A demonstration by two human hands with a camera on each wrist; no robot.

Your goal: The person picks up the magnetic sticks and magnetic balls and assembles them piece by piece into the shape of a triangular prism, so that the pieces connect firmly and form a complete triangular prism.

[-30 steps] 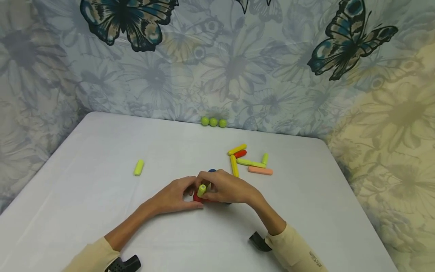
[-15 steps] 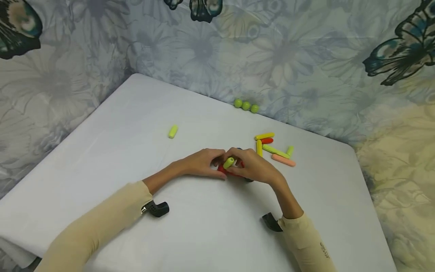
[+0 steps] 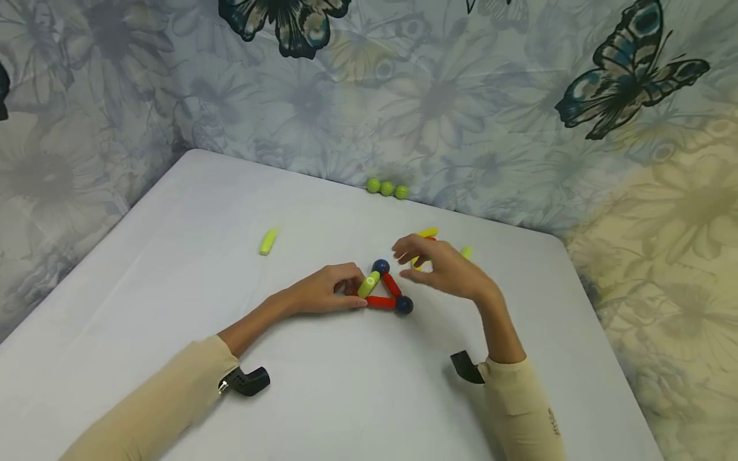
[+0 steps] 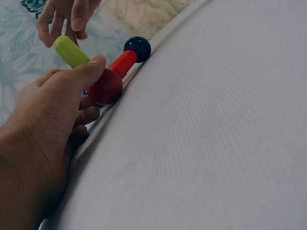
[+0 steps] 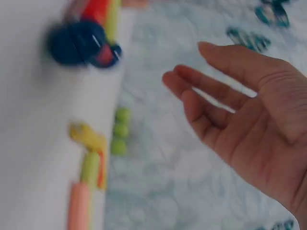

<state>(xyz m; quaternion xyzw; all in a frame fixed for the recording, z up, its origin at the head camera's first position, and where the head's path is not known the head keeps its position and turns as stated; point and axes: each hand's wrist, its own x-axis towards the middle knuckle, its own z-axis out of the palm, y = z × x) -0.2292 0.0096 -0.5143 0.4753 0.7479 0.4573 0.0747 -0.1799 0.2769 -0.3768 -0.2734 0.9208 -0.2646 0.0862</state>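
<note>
On the white table, my left hand [image 3: 323, 289] grips a red ball [image 4: 106, 88] at the corner of a small frame, thumb on top and fingers curled behind. Two red rods, one along the front [image 3: 382, 302] and another behind it [image 3: 392, 285], meet at a dark blue ball [image 3: 404, 305]. A second blue ball [image 3: 381, 266] forms the far corner. From the held red ball a light green rod [image 4: 72, 51] slants upward, its upper end free. To the right of the frame my right hand [image 3: 450, 269] hovers with loosely bent fingers, holding nothing.
Three green balls [image 3: 387, 188] line the table's back edge. One light green rod [image 3: 268, 242] lies alone at the left. Behind my right hand sit yellow rods [image 3: 428, 232], another green rod [image 3: 467, 253] and a peach rod [image 5: 78, 206], partly hidden in the head view.
My right hand has let go of the green rod and moved right, away from the frame, uncovering its blue balls and red rods. The left hand keeps its grip; the head view has shifted.
</note>
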